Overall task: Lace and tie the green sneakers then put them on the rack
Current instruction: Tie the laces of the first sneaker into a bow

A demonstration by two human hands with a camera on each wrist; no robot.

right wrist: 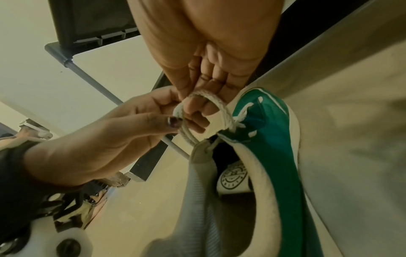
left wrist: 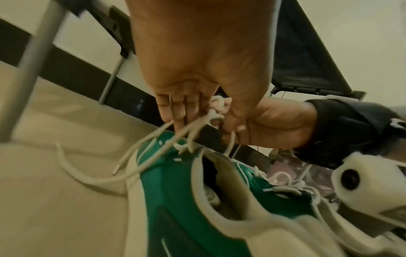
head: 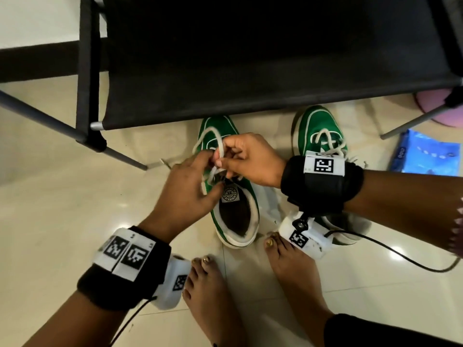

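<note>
Two green sneakers with white soles stand on the floor before a black rack (head: pixel 250 58). Both hands work above the tongue of the left sneaker (head: pixel 234 209). My left hand (head: pixel 200 176) pinches its white lace (head: pixel 218 146) near the top eyelets. My right hand (head: pixel 235 159) pinches a loop of the same lace; in the right wrist view that lace loop (right wrist: pixel 211 99) wraps round the right fingers. A loose lace end (left wrist: pixel 87 177) trails on the floor. The right sneaker (head: pixel 318 128) sits behind my right wrist with its lace tied in a bow.
The rack's grey metal legs (head: pixel 62 128) slant out to the left and right. A blue packet (head: pixel 423 156) and a pink object (head: pixel 436 103) lie at the right. My bare feet (head: pixel 213 291) stand just behind the sneakers. A black cable (head: pixel 400 256) runs from the right wrist camera.
</note>
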